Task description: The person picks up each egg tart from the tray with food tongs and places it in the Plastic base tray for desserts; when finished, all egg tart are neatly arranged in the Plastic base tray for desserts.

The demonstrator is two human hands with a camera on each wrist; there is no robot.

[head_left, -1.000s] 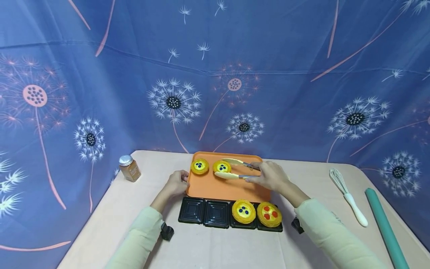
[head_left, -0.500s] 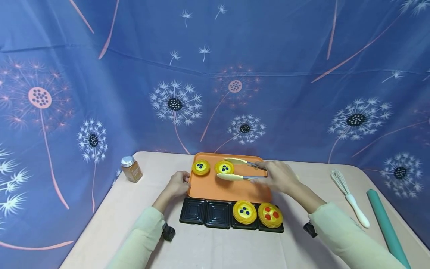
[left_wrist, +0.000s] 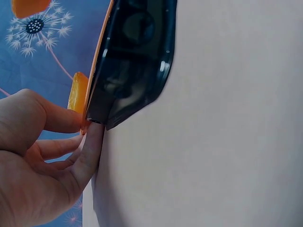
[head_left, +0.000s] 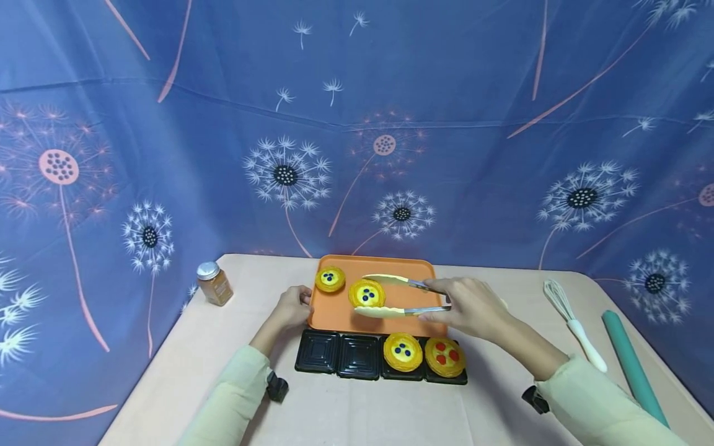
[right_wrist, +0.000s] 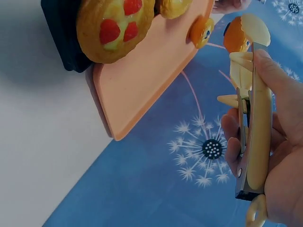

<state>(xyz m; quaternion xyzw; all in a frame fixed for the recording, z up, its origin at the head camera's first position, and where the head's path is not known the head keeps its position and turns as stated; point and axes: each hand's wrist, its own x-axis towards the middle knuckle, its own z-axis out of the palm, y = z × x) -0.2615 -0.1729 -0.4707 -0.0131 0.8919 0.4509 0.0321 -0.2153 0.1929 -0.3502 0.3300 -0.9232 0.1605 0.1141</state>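
My right hand (head_left: 474,310) grips a pair of tongs (right_wrist: 260,137) with cream-coloured tips. Between the tips is a yellow tart with blue dots (head_left: 366,293), raised over the orange tray (head_left: 413,319). The right wrist view shows this tart (right_wrist: 234,35) apart from the tray. A second blue-dotted tart (head_left: 330,279) sits in the tray's back left corner. My left hand (head_left: 292,306) pinches the tray's left rim; in the left wrist view the thumb lies above the edge and fingers are beneath.
In front of the tray lies a black four-part container (head_left: 359,357). Its two right compartments bear a blue-dotted tart (head_left: 403,352) and a red-dotted tart (head_left: 445,357). A shaker jar (head_left: 214,284) stands at left; a whisk (head_left: 574,325) and green roll (head_left: 634,365) lie at right.
The tongs have closed in on the middle tart and lifted it from the tray, bringing it slightly nearer the front. The left hand stays at the tray's rim.
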